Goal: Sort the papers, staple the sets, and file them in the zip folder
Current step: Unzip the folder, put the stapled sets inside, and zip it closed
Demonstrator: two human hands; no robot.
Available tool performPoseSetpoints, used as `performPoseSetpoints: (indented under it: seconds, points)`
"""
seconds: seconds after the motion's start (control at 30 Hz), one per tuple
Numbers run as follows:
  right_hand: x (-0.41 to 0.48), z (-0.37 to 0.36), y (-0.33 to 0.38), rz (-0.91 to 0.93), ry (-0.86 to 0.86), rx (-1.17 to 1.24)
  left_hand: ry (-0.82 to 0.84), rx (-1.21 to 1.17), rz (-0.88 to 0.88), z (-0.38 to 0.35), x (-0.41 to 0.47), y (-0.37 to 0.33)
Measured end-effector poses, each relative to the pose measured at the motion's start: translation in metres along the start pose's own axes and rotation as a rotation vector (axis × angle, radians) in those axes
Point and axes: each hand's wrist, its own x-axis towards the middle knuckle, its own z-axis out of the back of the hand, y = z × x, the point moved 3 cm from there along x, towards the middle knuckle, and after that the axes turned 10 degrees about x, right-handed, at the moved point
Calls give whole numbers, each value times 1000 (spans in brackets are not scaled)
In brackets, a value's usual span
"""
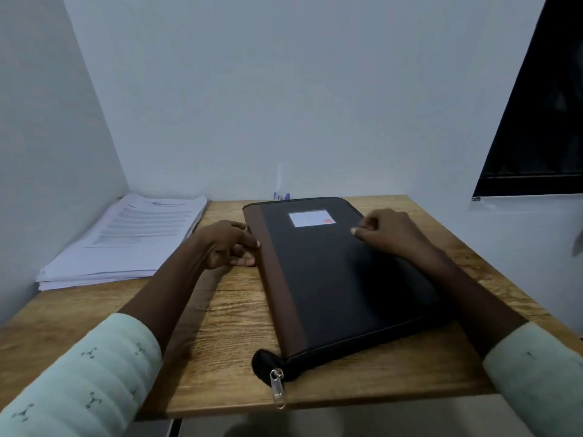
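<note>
At the far left of the wooden table (220, 329), a stack of papers (126, 238) lay flat against the corner wall, loosely squared, with its printed top sheet exposed. It was judged unsorted and parked there to keep the working area free. The left hand (227, 247) lay just right of the stack. Its fingers were relaxed and lightly bent, gripping nothing, with the fingertips touching the brown spine strip of the zip folder (340, 279). This contact was judged to be steadying the folder or squaring it to the table edge. The folder lay flat at the centre of the table, angled, label (308, 218) uppermost. It appeared fully zipped, and its zipper pull (277, 386) hung over the near table edge within easy reach. A small purple object (281, 195) showed just behind the folder's far edge but could not be identified. The right hand (388, 231) rested on the far right part of the cover, fingers curled inward with nothing visible in their hold, and was judged to be pressing the folder still. A dark panel (542, 121) occupied the wall at far right. Sorting, stapling and filing were judged not yet begun.
</note>
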Motion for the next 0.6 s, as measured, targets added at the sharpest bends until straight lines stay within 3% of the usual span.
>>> performPoseSetpoints:
  seconds: [0.1, 0.23, 0.4, 0.6]
  points:
    - [22, 9, -39, -207, 61, -184, -16, 41, -23, -4, 5, 0]
    - [24, 3, -47, -220, 87, -115, 2, -126, -35, -18, 9, 2]
    - [13, 17, -40, -163, -93, 353, 64, -645, -280, -19, 8, 6]
    - [19, 29, -31, -11, -191, 669, 135, -586, -512, -12, -5, -26]
